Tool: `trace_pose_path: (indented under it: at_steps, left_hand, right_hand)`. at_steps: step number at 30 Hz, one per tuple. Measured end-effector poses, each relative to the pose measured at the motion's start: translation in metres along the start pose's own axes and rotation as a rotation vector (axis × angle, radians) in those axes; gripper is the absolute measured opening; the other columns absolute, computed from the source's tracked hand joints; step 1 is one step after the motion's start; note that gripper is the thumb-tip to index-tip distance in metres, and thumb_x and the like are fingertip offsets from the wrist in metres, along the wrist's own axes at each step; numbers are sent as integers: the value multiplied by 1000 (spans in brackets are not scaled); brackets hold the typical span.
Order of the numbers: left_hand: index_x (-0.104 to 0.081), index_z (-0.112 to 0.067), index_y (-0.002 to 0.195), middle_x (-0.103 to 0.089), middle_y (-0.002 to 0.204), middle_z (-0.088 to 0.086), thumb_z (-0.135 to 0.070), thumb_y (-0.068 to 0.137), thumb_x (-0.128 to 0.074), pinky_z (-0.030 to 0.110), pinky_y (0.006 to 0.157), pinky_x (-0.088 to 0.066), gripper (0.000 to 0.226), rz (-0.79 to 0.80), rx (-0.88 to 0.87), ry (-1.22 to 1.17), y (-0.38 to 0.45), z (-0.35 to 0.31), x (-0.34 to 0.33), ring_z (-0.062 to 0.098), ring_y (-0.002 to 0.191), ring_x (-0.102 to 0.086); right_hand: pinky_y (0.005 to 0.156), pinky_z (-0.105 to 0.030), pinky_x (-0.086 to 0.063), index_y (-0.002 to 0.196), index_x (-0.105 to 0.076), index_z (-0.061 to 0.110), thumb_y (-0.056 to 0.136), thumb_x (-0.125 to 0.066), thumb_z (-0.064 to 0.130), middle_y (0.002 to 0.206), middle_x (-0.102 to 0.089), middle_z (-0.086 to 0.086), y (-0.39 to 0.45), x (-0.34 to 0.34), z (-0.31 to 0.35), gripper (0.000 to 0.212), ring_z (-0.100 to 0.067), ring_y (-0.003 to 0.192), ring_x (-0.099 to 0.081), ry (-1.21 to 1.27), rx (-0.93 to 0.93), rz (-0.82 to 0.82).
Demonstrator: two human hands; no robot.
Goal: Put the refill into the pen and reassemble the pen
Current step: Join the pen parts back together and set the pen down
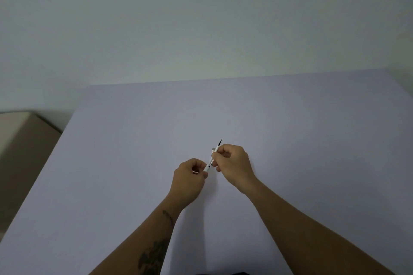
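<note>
White pen (211,159) between both hands (190,176), mid-table (290,129), edges distant

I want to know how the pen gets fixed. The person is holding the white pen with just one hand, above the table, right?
Not quite. The head view shows both hands on the white pen: the left hand pinches its lower end and the right hand holds it nearer the dark tip. The rest is right: it is held above the table.
</note>
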State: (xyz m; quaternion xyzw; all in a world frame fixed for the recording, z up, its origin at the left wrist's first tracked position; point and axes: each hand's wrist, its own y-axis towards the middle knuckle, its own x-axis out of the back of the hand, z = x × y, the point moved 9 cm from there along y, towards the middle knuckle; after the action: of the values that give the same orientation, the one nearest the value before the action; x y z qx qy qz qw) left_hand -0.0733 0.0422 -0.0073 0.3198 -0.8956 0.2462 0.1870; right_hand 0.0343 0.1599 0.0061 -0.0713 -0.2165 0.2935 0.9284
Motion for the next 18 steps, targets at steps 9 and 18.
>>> trace_pose_path:
  at_steps: [9,18]
  left_hand:
    - [-67,-17,82,-67,82,2,-6,86,-64,22,53,-42,12,4,9,-34,-3,-1,1,12,57,-51]
    - [-69,-17,83,-67,81,1,-7,86,-65,21,54,-42,11,3,5,-12,-1,1,2,11,58,-53]
  right_hand:
    - [56,-20,-47,79,-75,12,86,-68,16,79,-74,-4,7,0,-2,11,-2,56,-62,83,-110,115]
    - [56,-20,-47,80,-72,18,88,-68,12,89,-71,-2,4,-9,-14,10,-11,65,-59,130,-172,172]
